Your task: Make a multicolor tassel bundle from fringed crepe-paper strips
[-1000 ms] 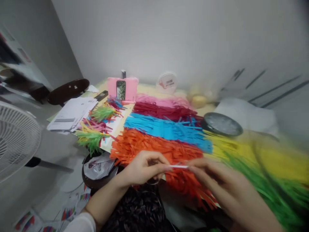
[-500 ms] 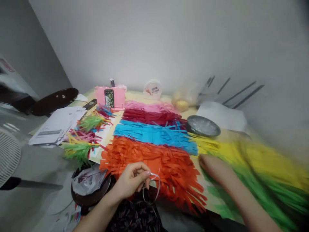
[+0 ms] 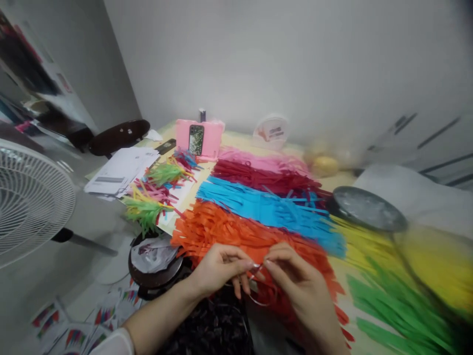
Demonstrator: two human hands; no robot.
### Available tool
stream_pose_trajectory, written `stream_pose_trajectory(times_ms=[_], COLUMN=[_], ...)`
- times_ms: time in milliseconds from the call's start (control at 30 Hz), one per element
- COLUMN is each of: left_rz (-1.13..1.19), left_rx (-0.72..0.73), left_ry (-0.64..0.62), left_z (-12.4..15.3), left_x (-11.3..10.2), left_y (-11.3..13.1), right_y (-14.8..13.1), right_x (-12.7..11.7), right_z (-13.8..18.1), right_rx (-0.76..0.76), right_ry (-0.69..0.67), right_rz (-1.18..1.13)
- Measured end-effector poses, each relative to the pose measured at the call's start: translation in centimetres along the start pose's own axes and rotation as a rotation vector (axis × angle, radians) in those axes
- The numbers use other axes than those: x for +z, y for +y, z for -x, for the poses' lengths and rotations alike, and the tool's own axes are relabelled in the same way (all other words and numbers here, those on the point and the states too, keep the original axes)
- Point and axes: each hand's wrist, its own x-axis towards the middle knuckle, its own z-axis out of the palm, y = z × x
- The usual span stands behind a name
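My left hand and my right hand meet above the table's front edge, fingertips almost touching. Thumb and fingers of each are pinched on a thin pale ribbon, which hangs below them in a loop. Right behind and under my hands lies a pile of fringed orange paper. Fringed blue paper, dark red paper and pink paper lie in rows beyond it. To the right are green paper strips and yellow paper strips.
Multicoloured tassels and white papers lie at the table's left. Behind stand a phone against a pink case and a white tub. A grey dish sits right. A fan and a stool stand left.
My right hand has come from the table's right side to my left hand and now pinches the ribbon too. The view has turned left, showing more of the fan.
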Motion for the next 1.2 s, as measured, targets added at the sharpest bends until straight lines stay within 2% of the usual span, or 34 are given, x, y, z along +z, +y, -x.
stream_pose_trajectory(times_ms=[67,167,300,433,500,733,933,1033,1200], left_rz=[0.023,0.045,0.055,-0.025,-0.077,-0.258,-0.401,-0.446,-0.275], left_rx=[0.005,-0.009,-0.005,0.073,0.079,0.123,0.187,0.204,0.119], left_ry=[0.024,0.026,0.058,0.094,0.096,0.184,0.232,0.196,0.076], left_z=[0.4,0.8,1.1,1.5,1.7,2.0,2.2,2.4,2.4], left_x=[-0.4,-1.0,-1.6,-1.7,-1.7,-1.3,-1.2,-1.4,-1.4], left_y=[0.2,0.3,0.6,0.9,1.0,0.9,0.9,0.9,1.1], right_y=[0.4,1.7,2.2,1.1,0.6,0.6,0.5,0.6,0.6], right_x=[1.4,1.9,2.1,1.9,1.6,0.7,1.2,1.1,1.1], right_z=[-0.3,-0.2,0.4,0.3,0.0,0.0,0.2,-0.1,-0.5], right_rx=[-0.004,0.075,0.292,0.363,0.32,0.022,-0.197,-0.189,-0.003], right_ry=[0.023,0.01,-0.128,-0.287,-0.278,0.044,0.038,0.085,0.075], right_rz=[-0.068,-0.193,-0.319,-0.187,-0.06,0.302,0.374,0.384,0.272])
